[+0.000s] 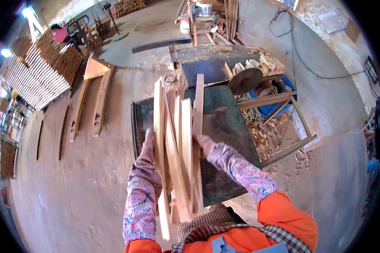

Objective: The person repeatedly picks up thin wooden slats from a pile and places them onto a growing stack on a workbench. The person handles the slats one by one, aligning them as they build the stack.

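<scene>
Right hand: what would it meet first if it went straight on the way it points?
Likely the rightmost wood strip; the right hand seems to touch it, though depth is unclear.

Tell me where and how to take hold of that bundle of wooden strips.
I'd clasp the wooden strips by the bundle's outer long sides, around mid-length, coming from left and right together. They point away from the person, but some cross and the ends are uneven, so inward pressure should gather them best. The left grip and right grip are at those sides.
</scene>
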Motion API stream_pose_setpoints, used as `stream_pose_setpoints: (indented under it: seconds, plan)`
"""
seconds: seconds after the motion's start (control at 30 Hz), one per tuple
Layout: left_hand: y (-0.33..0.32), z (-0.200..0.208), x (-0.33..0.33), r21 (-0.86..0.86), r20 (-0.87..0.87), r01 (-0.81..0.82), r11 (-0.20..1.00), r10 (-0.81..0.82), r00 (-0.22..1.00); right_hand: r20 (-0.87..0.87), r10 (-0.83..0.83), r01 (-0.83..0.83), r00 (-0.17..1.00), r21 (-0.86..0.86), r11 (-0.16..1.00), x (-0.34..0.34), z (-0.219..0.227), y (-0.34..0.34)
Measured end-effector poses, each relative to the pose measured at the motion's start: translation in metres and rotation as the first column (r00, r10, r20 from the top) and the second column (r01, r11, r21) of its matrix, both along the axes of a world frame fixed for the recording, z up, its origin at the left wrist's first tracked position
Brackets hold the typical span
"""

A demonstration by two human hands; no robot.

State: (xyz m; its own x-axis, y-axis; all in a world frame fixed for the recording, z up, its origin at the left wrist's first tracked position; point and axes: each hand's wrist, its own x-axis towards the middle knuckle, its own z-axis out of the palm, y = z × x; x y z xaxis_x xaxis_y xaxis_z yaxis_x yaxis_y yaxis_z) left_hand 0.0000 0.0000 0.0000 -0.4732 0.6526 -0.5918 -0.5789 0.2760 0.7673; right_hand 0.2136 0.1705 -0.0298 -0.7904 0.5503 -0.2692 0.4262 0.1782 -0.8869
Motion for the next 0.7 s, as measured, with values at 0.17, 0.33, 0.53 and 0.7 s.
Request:
stream_pose_setpoints:
  seconds: [0.17,0.33,0.53,0.7]
  plan:
    - [-0.033,0.015,0.017,-0.307,-0.147,0.118,0.944,-0.17,0.974,0.021,0.418,-0.39,0.908,0.404,0.827,0.06,-0.008,0.073]
    - [-0.089,0.021,0.065,-0.339,-0.416,0.069,0.938,-0.216,0.884,0.456,0.31,-0.356,0.834,0.017,0.934,0.086,0.078,0.052]
    - [-0.109,-0.035,0.064,-0.247,-0.719,0.279,0.928,-0.369,0.589,0.384,0.105,-0.254,0.917,0.362,0.897,0.099,0.079,0.038]
    - [-0.135,0.013,0.08,0.014,-0.322,0.229,0.973,-0.212,0.923,0.316,-0.131,-0.071,0.94,0.557,0.828,0.151,0.075,0.02]
